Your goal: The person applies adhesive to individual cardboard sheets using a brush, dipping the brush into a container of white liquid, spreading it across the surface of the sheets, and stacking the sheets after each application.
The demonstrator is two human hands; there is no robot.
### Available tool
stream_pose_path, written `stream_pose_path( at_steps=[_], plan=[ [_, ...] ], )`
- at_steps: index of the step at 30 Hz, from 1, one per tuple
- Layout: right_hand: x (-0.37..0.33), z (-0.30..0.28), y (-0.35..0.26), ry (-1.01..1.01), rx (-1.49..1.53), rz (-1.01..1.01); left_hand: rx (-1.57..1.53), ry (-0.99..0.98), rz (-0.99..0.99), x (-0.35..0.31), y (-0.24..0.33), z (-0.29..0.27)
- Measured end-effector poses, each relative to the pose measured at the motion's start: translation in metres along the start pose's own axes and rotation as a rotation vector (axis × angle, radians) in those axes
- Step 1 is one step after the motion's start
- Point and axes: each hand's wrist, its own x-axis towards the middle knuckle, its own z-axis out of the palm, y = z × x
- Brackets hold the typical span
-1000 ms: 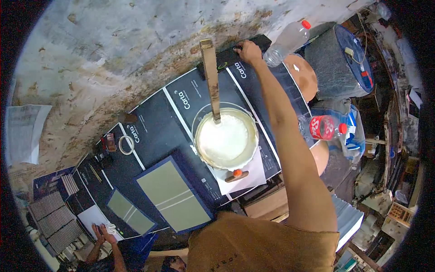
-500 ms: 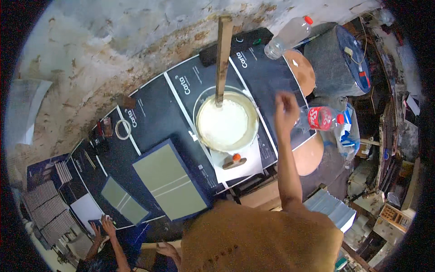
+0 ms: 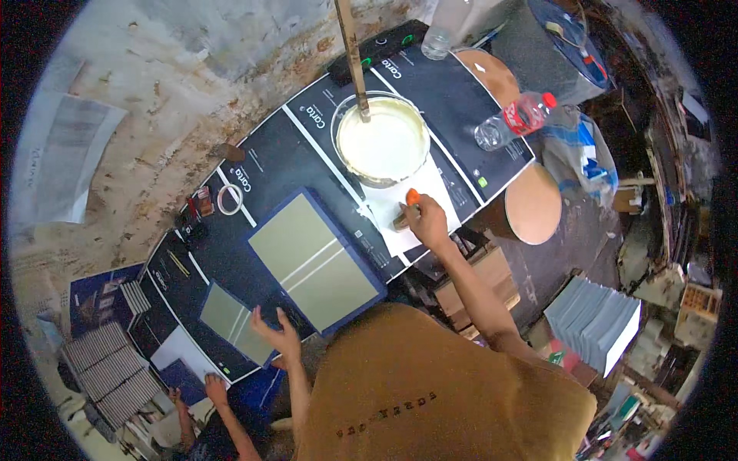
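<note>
My right hand (image 3: 427,221) is closed around a short brown tool with an orange knob (image 3: 413,197); it looks like a flat brush, though the fingers partly cover it. The tool rests over a white sheet (image 3: 390,237) in front of a clear bucket (image 3: 345,163) of thick white paste. A wooden stick (image 3: 350,48) stands in that paste, leaning on the far rim. My left hand (image 3: 280,336) is open with fingers spread and holds nothing. It hovers near a small greenish-grey board with dark blue edges (image 3: 229,320) and a larger similar one (image 3: 317,263).
At the table's right lies a clear bottle with a red cap (image 3: 523,115); another clear bottle (image 3: 444,31) stands farther back. A tape roll (image 3: 221,200) sits at the left. A co-worker's hand (image 3: 216,389) touches a dark blue board (image 3: 184,379). Grey sheets (image 3: 588,319) are stacked at right.
My right hand has come from beside the red-capped bottle down to the orange-knobbed tool and gripped it. My left hand has risen over the table's front edge. The whole view has shifted.
</note>
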Motion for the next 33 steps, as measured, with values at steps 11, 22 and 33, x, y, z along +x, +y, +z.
stream_pose_path(
  at_steps=[11, 22, 33],
  plan=[
    [-0.077, -0.141, -0.099, 0.697, 0.45, -0.124, -0.138, 0.058, -0.037, -0.028, -0.111, -0.013],
    [0.136, -0.068, -0.112, 0.329, 0.036, -0.369, 0.038, 0.244, -0.076, -0.072, -0.169, -0.035],
    [0.168, -0.098, -0.13, 0.194, -0.099, -0.354, 0.225, 0.352, -0.438, -0.246, -0.238, -0.025]
  ],
)
